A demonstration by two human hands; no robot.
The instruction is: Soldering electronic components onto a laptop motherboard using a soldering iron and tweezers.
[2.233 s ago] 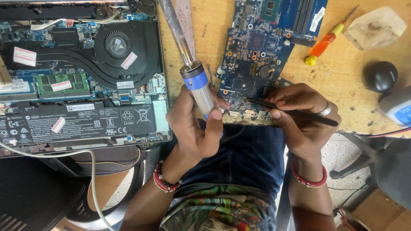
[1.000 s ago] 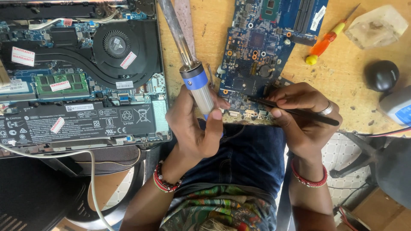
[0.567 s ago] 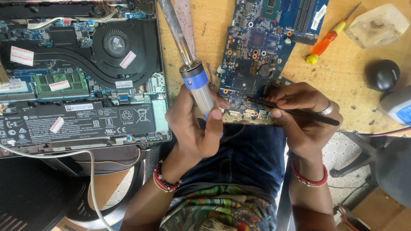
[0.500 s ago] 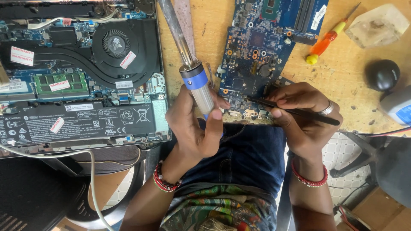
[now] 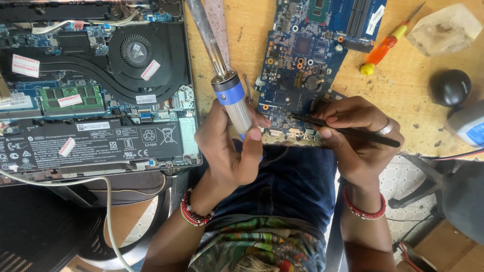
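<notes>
Looking down from the head camera, a seated person works at a scratched wooden counter (image 5: 242, 30) with both hands over their lap.

The left hand (image 5: 233, 151) is wrapped in a fist around the handle of a soldering iron (image 5: 227, 85), thumb pressed along its clear grip. The iron has a blue collar and a long metal shaft that slants up and to the left, running out of the top of the frame. The handle stands just left of the board's near edge.

The right hand (image 5: 360, 133) pinches a pair of slim black tweezers (image 5: 348, 131) between thumb and forefinger, a ring on one finger. The tweezers lie nearly level, their tip reaching left onto the lower edge of a blue laptop motherboard (image 5: 307, 65). The motherboard lies flat on the counter, tilted slightly, its near edge at the counter's rim just above the person's lap.

To the left sits an opened laptop (image 5: 96, 90), its cooling fan, heat pipe, memory stick and long black battery exposed. A white cable (image 5: 96, 186) curves below it.

To the right of the motherboard lies a small orange and yellow screwdriver (image 5: 383, 48). Farther right are a cloudy translucent block (image 5: 443, 30) and a dark round object (image 5: 450, 87). Red beaded bracelets circle both wrists.
</notes>
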